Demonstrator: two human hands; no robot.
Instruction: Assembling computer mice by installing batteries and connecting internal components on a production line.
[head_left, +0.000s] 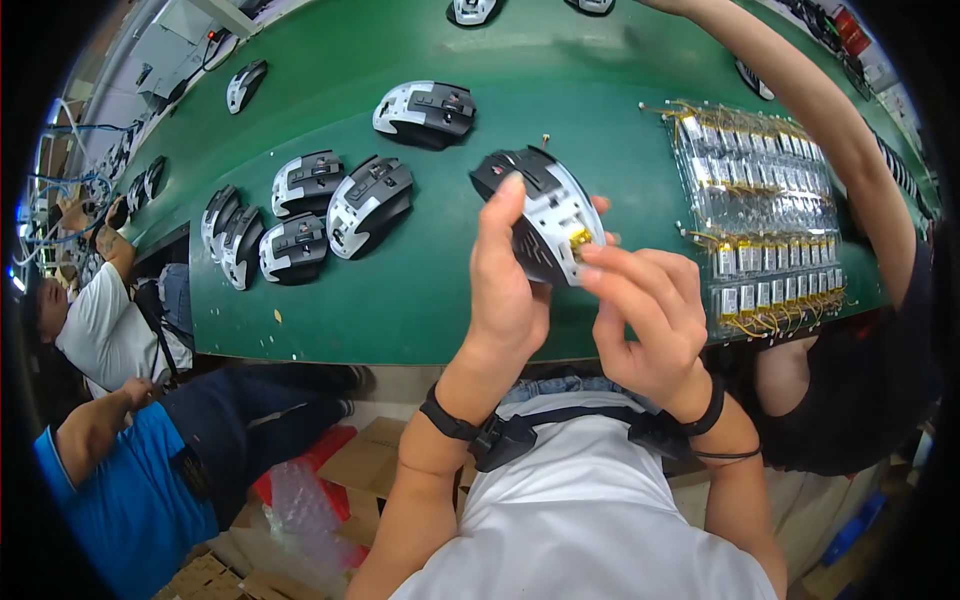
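Both hands grip one black-and-white plastic mouse shell (540,215): left hand (505,290) wraps its seven-o'clock side, right hand (645,315) pinches a yellow part (580,238) at five o'clock.

A green desk (430,300) carries many black-and-white computer mice: one lies alone near the middle top (425,112), a pair sits side by side further left (342,192), another cluster lies nearer the left edge (262,245), and a single mouse rests far up left (245,85). On the right, a clear tray of small batteries with yellow wires (765,215) lies on the desk. A co-worker's bare arm (830,130) reaches across above it. Cardboard boxes (375,455) stand on the floor below
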